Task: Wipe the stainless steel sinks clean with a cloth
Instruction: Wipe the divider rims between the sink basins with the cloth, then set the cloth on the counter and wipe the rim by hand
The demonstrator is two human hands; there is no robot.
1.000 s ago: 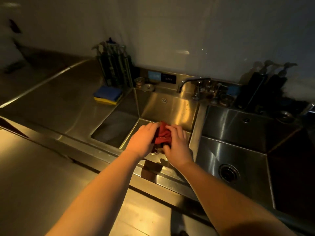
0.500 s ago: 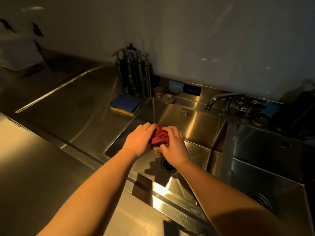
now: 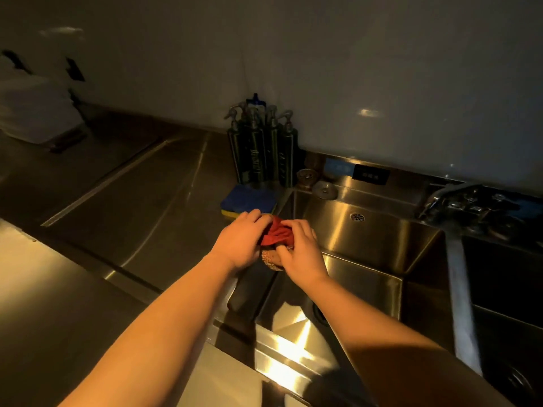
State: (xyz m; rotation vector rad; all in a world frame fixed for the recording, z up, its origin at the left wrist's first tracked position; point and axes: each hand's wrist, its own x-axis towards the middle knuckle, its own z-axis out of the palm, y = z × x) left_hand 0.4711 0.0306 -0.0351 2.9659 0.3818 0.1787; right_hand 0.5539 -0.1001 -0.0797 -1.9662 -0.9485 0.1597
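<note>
right at the middle of the frame, both hands close around a bunched red cloth [image 3: 277, 234], crumpled into deep folds, held above the left edge of the steel sink [image 3: 373, 245]. the left hand [image 3: 239, 243] cups it from the left with fingers curled over the top; the right hand [image 3: 301, 251] grips it from the right, thumb tucked under. a coarse, brownish scrubber-like lump [image 3: 271, 259] shows just beneath the cloth. above the hands, a blue-and-yellow sponge [image 3: 248, 202] lies on the counter before dark spray bottles [image 3: 263, 148].
</note>
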